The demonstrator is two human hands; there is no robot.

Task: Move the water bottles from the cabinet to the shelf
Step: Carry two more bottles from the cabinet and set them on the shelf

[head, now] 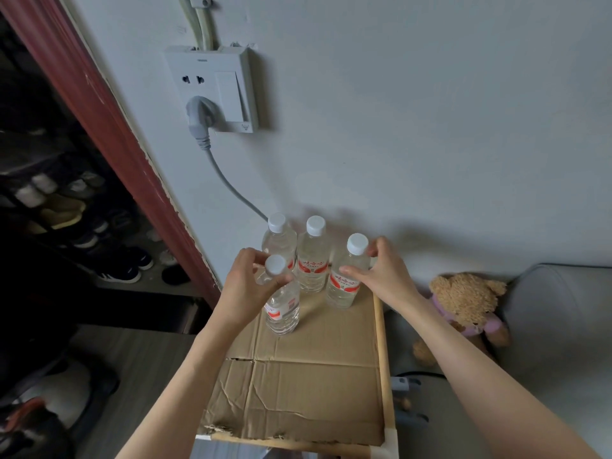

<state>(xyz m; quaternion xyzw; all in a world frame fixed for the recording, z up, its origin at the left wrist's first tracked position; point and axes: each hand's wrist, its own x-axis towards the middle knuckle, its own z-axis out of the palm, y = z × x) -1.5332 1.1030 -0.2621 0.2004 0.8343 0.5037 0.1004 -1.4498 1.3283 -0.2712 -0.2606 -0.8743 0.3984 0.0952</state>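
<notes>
A pale grey-white wall point(397, 111) fills most of the view, dimly lit. A white socket plate point(212, 89) sits on it, with a grey plug point(198, 115) in its lower outlet and the cord point(231, 187) trailing down to the right. Two pale conduits point(198, 24) run up from the plate. At the left a dark red door frame point(99, 120) slants down, chipped along its edge; beyond it, shoes point(116, 260) lie on dark racks. At the right, a brown teddy bear point(463, 303) leans on a grey sofa point(563, 309)

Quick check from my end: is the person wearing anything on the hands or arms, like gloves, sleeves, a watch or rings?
Nothing worn shows. The left hand and right hand are bare, without gloves, rings or a watch, and both forearms are uncovered as far as the picture's lower edge.
</notes>
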